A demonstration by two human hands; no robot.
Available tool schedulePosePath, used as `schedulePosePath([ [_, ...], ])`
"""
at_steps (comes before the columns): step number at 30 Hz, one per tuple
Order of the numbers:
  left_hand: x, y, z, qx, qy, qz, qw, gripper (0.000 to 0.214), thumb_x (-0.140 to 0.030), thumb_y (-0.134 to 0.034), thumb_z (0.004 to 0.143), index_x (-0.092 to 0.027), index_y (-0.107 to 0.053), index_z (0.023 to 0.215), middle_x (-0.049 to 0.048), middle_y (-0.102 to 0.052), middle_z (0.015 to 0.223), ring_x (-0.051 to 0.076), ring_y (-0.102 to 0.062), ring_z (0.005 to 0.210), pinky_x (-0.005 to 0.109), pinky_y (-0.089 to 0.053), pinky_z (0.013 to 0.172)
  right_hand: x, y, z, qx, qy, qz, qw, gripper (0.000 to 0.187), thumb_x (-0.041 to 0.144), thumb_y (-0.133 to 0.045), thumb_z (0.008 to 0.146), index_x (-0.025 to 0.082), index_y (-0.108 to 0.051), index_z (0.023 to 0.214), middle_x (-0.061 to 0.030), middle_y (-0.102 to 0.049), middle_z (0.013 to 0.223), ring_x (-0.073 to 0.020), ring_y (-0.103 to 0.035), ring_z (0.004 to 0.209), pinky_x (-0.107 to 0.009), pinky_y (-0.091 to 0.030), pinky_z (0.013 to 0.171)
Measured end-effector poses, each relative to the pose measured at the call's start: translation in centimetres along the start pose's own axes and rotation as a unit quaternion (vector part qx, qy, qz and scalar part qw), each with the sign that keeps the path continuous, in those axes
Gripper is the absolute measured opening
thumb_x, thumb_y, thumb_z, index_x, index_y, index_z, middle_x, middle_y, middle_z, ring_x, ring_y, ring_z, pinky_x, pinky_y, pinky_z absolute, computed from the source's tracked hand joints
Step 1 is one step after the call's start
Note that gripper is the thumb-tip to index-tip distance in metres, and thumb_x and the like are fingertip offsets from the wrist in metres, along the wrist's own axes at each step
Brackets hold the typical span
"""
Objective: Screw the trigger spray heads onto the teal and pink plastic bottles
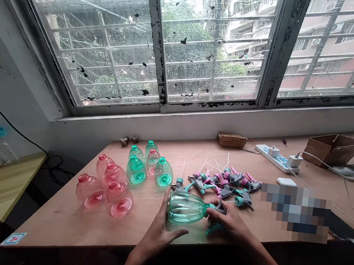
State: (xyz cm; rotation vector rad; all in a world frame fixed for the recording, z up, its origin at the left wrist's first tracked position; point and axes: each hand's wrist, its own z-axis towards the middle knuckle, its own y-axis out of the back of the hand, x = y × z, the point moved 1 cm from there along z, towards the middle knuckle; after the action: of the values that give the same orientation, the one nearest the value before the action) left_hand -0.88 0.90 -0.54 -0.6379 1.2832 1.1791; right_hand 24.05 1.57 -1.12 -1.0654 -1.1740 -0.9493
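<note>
A clear green spray bottle (186, 209) lies sideways between my two hands above the table's front edge, its neck pointing right. My left hand (163, 223) cups the bottle's base, the thumb stretched out below it. At the neck, my right hand (223, 215) has its fingers closed round a grey and green trigger sprayer (218, 206), which they partly cover. Just behind lies a pile of loose trigger sprayers (222, 181) in grey, pink and green, with thin white dip tubes. To the left stand several open pink bottles (90, 193) and several green bottles (135, 170).
A white power strip (277, 160) with plugs and cables lies at the back right, near an open cardboard box (334, 149). A small brown parcel (231, 140) sits by the window wall. A white case (287, 182) and a blurred patch are at the right.
</note>
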Motion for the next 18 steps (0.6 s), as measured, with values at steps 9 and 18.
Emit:
schedulePosePath([
  [9,0.02,0.15,0.21,-0.004,-0.006,0.004,1.000,0.106,-0.029,-0.078,0.081,-0.038,-0.002,0.156,0.0089,-0.031,0.161,0.032,-0.045,0.139,0.051,-0.037,0.116,0.21,-0.17,0.02,-0.013,0.005,-0.002,1.000,0.040,0.053,-0.078,0.075,0.019,-0.061,0.088,0.0001,-0.072,0.066,-0.0199,-0.069,0.058,-0.032,-0.054,0.060],
  [18,0.68,0.33,0.29,-0.024,0.009,0.033,0.999,0.106,-0.034,-0.081,0.078,-0.030,-0.011,0.157,0.0111,-0.024,0.163,0.033,-0.024,0.150,0.051,-0.019,0.123,0.05,-0.18,0.02,-0.027,-0.002,-0.023,0.999,0.041,0.053,-0.080,0.072,0.021,-0.062,0.090,0.0022,-0.071,0.062,-0.0205,-0.069,0.057,-0.030,-0.054,0.056],
])
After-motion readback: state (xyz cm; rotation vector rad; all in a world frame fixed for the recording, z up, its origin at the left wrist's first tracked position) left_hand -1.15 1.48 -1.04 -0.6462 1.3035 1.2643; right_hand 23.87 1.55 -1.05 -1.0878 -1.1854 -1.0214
